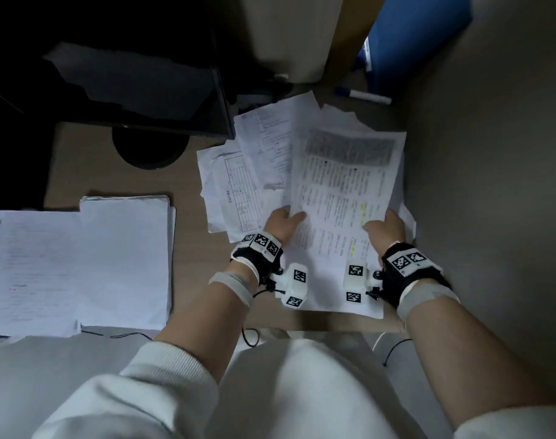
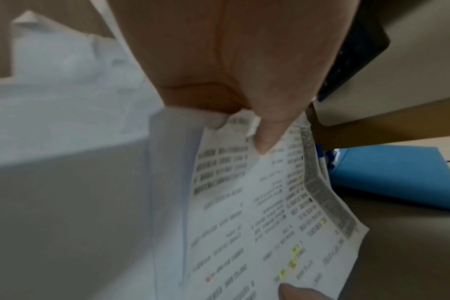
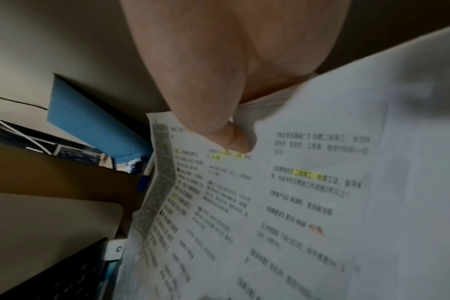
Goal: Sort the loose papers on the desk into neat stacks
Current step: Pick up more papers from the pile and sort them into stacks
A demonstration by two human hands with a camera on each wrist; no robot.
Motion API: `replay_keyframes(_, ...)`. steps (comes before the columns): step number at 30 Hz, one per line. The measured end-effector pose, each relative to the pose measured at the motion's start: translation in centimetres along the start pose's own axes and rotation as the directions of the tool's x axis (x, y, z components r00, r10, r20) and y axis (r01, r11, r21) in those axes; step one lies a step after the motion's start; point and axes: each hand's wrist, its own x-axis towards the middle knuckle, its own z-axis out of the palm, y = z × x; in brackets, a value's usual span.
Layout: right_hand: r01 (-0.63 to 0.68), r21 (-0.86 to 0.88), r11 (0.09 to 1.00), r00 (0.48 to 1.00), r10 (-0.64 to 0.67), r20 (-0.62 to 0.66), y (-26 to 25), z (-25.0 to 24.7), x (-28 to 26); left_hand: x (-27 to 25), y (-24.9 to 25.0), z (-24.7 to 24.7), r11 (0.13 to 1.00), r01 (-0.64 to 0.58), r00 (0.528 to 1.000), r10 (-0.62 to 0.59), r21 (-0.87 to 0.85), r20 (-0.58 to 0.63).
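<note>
A printed sheet (image 1: 343,191) with a grey block at its top and yellow highlights is held up over the loose pile of papers (image 1: 238,188) on the right half of the desk. My left hand (image 1: 284,221) pinches the sheet's left edge, thumb on top. My right hand (image 1: 386,228) pinches its right edge the same way. The left wrist view shows my left thumb (image 2: 265,134) pressing the printed sheet (image 2: 257,213). In the right wrist view my right thumb (image 3: 219,130) lies on the printed sheet (image 3: 270,203). Two neat stacks (image 1: 77,264) lie side by side at the left.
A dark monitor (image 1: 149,90) on a round black base (image 1: 149,150) stands at the back left. A blue folder (image 1: 416,39) and a marker pen (image 1: 363,95) lie at the back right. The desk's front edge (image 1: 317,324) runs just below my wrists.
</note>
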Motion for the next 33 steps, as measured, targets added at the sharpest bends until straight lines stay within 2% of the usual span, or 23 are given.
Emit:
replay_keyframes(3, -0.078, -0.072, 0.994, 0.995, 0.073, -0.066, 2.0, -1.0, -0.5, -0.5, -1.7, 1.2, 0.99, 0.014, 0.998, -0.022, 0.138, 0.058)
replay_keyframes(5, -0.086, -0.114, 0.99, 0.994, 0.078, -0.073, 3.0, -1.1, -0.7, -0.9, -2.4, 1.6, 0.979, 0.012, 0.998, -0.023, 0.204, 0.052)
replay_keyframes(7, -0.064, -0.151, 0.986, 0.997, 0.057, -0.051, 3.7, -0.8, -0.8, -1.0, -2.9, 1.6, 0.937, 0.013, 1.0, -0.004, 0.35, -0.025)
replay_keyframes(9, -0.031, -0.179, 0.983, 1.0, 0.03, -0.009, 3.8, -0.3, -0.9, -1.3, -3.4, 1.0, 0.849, 0.065, 0.986, 0.025, 0.525, -0.163)
replay_keyframes(10, -0.025, -0.186, 0.982, 1.0, 0.027, 0.01, 3.7, 0.1, -0.9, -1.6, -3.5, 0.6, 0.837, 0.096, 0.976, 0.028, 0.538, -0.218)
replay_keyframes(12, -0.021, -0.208, 0.978, 0.999, 0.03, 0.039, 3.5, 0.9, -1.2, -2.0, -4.0, -0.5, 0.861, 0.115, 0.968, 0.015, 0.495, -0.25)
replay_keyframes(15, 0.025, -0.18, 0.983, 0.996, -0.009, 0.086, 3.4, 2.4, -1.7, -2.5, -4.7, -1.6, 0.877, 0.105, 0.975, 0.003, 0.469, -0.224)
replay_keyframes(19, 0.136, -0.097, 0.986, 0.975, -0.116, 0.187, 3.2, 3.7, -2.8, -2.6, -6.0, -2.1, 0.955, 0.094, 0.979, -0.037, 0.281, -0.201)
replay_keyframes(24, 0.152, -0.065, 0.986, 0.981, -0.142, 0.13, 3.2, 3.3, -3.3, -3.5, -6.5, -2.4, 0.962, 0.106, 0.976, -0.053, 0.251, -0.21)
replay_keyframes(30, 0.037, -0.115, 0.993, 0.998, -0.032, 0.045, 3.1, 2.0, -3.2, -3.0, -5.4, -2.3, 0.981, 0.044, 0.971, 0.002, 0.188, -0.239)
replay_keyframes(33, -0.078, -0.059, 0.995, 0.997, 0.078, -0.01, 3.5, 1.5, -2.7, -2.7, -4.5, -1.8, 0.972, 0.043, 0.984, -0.002, 0.229, -0.177)
